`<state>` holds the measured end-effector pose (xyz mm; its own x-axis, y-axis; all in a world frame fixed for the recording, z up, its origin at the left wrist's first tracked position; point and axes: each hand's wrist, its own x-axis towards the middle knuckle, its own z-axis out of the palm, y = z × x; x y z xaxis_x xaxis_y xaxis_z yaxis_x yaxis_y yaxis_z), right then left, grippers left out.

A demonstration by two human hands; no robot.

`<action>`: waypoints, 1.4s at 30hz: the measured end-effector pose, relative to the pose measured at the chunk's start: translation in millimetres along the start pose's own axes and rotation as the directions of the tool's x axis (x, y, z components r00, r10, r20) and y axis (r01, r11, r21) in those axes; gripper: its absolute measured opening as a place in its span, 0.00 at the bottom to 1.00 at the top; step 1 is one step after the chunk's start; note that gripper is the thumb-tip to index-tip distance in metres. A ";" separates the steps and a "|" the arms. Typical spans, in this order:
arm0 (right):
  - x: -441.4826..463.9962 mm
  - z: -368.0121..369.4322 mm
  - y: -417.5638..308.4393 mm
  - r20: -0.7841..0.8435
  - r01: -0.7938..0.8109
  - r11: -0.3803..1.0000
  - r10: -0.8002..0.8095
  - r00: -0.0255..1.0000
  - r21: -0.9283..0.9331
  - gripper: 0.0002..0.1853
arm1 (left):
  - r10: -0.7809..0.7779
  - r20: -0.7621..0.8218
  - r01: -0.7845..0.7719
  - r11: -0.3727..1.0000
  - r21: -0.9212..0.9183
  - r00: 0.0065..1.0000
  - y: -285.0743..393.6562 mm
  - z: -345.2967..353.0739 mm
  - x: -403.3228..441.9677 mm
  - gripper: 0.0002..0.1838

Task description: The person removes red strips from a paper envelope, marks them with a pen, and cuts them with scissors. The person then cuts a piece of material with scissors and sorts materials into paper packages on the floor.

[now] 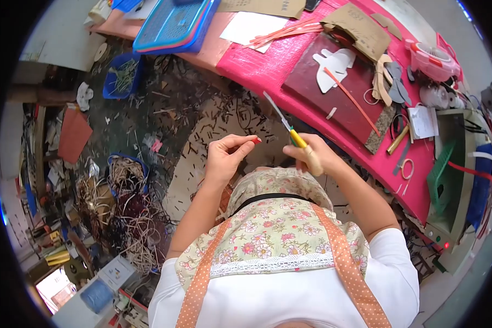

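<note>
Above my lap, my left hand (224,158) pinches a small red piece (257,140) between thumb and fingertips. Its exact kind is too small to make out. My right hand (320,156) is wrapped around the handles of a pair of scissors (296,138), yellow and green with a tan wrapping. The long metal blades point up and away, toward the table edge, and look close together. A short gap separates the scissors from the red piece. A floral apron (279,229) covers my lap below both hands.
A pink-covered table (251,68) runs along the front and right. On it lie red strips (284,34), a dark red board (311,82), a white cut-out shape (333,65) and blue baskets (175,27). Tangled cords (131,213) and scraps litter the floor at left.
</note>
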<state>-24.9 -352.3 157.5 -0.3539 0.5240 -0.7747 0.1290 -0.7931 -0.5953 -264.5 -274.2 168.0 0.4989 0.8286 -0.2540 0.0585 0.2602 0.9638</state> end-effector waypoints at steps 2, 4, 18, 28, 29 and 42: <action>-8.0 8.7 9.9 -0.348 0.486 0.866 -0.423 0.837 0.116 0.22 | -0.047 0.060 0.047 0.999 -0.005 0.997 8.1 11.9 8.9 0.08; -14.7 6.6 6.7 -0.491 0.585 0.810 -0.490 0.720 0.050 0.22 | -0.046 0.108 0.042 0.998 0.037 0.993 11.4 26.4 19.2 0.08; -76.0 -68.8 10.2 -0.513 0.699 0.695 -0.668 0.539 -0.171 0.30 | -0.111 0.354 0.006 0.958 0.285 0.929 28.5 123.3 80.9 0.08; -111.5 -140.9 29.0 -0.535 0.489 0.744 -0.668 0.517 -0.456 0.26 | -0.303 0.680 -0.206 0.802 0.561 0.668 52.0 198.5 143.2 0.12; -117.0 -147.6 30.6 -0.555 0.528 0.784 -0.611 0.565 -0.326 0.20 | -0.380 0.691 -0.161 0.797 0.582 0.615 55.9 201.9 156.0 0.13; -128.1 -251.7 155.9 -0.707 0.418 0.899 -0.380 0.596 -0.131 0.16 | -0.561 0.695 -0.265 0.659 0.703 0.449 55.1 185.1 322.7 0.13</action>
<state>273.7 -464.8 110.3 0.3953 0.8332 -0.3866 0.0893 -0.4537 -0.8867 59.8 -84.2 154.2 0.7926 -0.1181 -0.5982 0.5146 -0.3967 0.7602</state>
